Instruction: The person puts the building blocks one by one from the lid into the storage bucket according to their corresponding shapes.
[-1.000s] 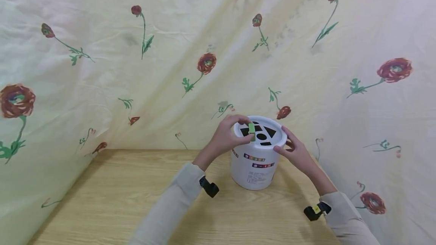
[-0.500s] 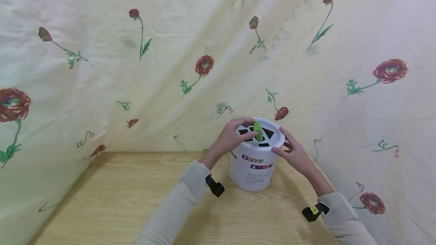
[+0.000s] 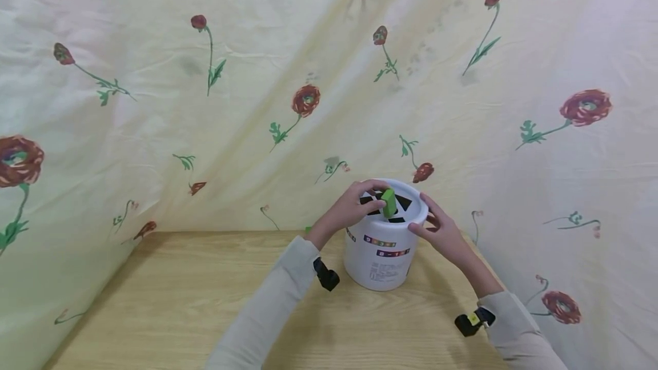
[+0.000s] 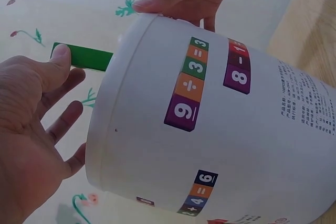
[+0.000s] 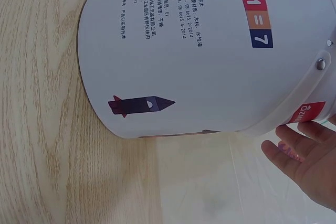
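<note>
A white bucket (image 3: 380, 267) with printed sums stands upright on the wooden table. Its recessed lid (image 3: 411, 201) has several black shaped holes. My left hand (image 3: 349, 207) pinches a green block (image 3: 389, 203) between thumb and fingers, upright over the lid. In the left wrist view the block's (image 4: 92, 57) lower end is hidden behind the rim, so I cannot tell whether it sits in a hole. My right hand (image 3: 443, 236) holds the bucket's right rim, thumb at the front and fingers farther back. In the right wrist view, fingertips touch the side near the white handle (image 5: 294, 103).
The wooden tabletop (image 3: 180, 296) stretches left of and in front of the bucket. A flower-printed cloth (image 3: 247, 101) hangs behind and at both sides. Something small and green (image 3: 308, 229) shows at the table's back edge behind my left forearm.
My left hand has carried the green block slightly right over the lid and turned it, so that a broader face shows. The right hand keeps its hold on the rim.
</note>
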Available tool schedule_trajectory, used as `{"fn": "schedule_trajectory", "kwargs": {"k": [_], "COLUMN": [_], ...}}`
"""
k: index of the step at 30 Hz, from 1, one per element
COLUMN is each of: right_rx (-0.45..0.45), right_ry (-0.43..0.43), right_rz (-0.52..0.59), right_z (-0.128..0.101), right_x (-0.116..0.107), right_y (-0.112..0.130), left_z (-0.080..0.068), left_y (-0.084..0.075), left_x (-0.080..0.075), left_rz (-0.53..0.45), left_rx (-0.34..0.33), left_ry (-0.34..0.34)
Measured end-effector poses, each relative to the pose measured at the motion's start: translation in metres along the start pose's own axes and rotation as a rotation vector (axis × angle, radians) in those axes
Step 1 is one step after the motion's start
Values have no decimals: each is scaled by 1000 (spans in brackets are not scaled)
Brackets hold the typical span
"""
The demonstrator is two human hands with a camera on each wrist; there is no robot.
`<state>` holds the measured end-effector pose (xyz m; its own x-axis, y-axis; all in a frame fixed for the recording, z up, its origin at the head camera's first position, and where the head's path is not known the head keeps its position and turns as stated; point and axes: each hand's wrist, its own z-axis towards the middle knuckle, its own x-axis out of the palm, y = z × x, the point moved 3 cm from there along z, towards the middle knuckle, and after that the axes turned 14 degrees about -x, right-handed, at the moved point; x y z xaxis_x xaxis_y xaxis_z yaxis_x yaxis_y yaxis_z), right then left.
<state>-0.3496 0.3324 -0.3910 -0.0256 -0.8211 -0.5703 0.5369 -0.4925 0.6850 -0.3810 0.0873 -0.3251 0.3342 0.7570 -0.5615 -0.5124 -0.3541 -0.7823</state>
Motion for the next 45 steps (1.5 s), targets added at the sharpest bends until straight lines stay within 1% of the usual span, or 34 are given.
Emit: {"fn": "schedule_trajectory", "kwargs": {"k": [6,9,13,19,23,29,35,39,45], "right_rx": [-10,-15,-19,-24,-30,-26,-22,-26,-29], "right_ry": [0,-1,-1,2,1,-4,-9,-10,-8], "right_rz": [2,2,2,12,19,16,19,24,25], "right_z": [-1,-1,-1,-1,-1,-1,-2,-2,-2], "right_x": [0,0,0,0,0,0,1,2,1], "right_y": [1,1,1,2,3,1,1,2,2], "left_z": [6,8,10,15,17,18,20,21,22], "left_y": [0,-2,-3,-4,-3,1,5,7,8], "left_x": [3,5,7,10,10,8,6,6,5], "left_rz": [24,28,43,36,38,30,-23,-45,-42], "left_rx": [72,79,79,117,96,24,-18,-24,6], "left_ry": [65,87,95,129,130,128,164,189,221]}}
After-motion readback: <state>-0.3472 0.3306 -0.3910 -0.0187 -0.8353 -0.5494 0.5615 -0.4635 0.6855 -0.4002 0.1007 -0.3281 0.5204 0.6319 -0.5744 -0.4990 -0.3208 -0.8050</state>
